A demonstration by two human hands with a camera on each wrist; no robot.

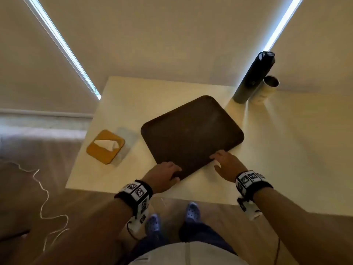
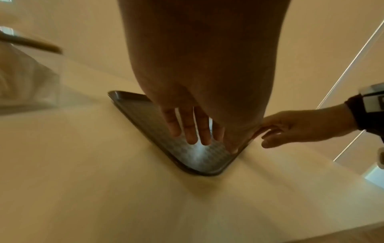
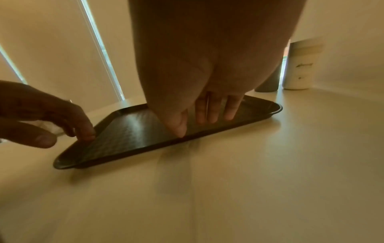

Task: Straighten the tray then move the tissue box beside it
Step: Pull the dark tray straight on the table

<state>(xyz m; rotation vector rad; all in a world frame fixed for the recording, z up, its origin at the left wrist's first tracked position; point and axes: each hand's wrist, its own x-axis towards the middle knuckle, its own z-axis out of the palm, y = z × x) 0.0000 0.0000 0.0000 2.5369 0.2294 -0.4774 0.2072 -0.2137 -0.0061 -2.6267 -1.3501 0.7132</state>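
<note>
- Dark brown plastic, the tray (image 1: pixel 192 133) lies flat on the pale table (image 1: pixel 277 150), skewed to the table's edges, one corner near the front edge.
- The left hand (image 1: pixel 165 174) rests on the tray's nearest corner, fingers straight and spread over the rim, gripping nothing.
- The right hand (image 1: pixel 226 162) touches the tray's near right edge, fingers straight and loosely spread.
- The tissue box (image 1: pixel 105 146), with its yellow lid, stands well left of the tray and apart from it.
- Step in hand: straightening the tray, apparently not finished.
- The next move likely calls for both hands to turn the tray square to the table, clear of the dark bottle (image 1: pixel 254 77) behind the tray.
</note>
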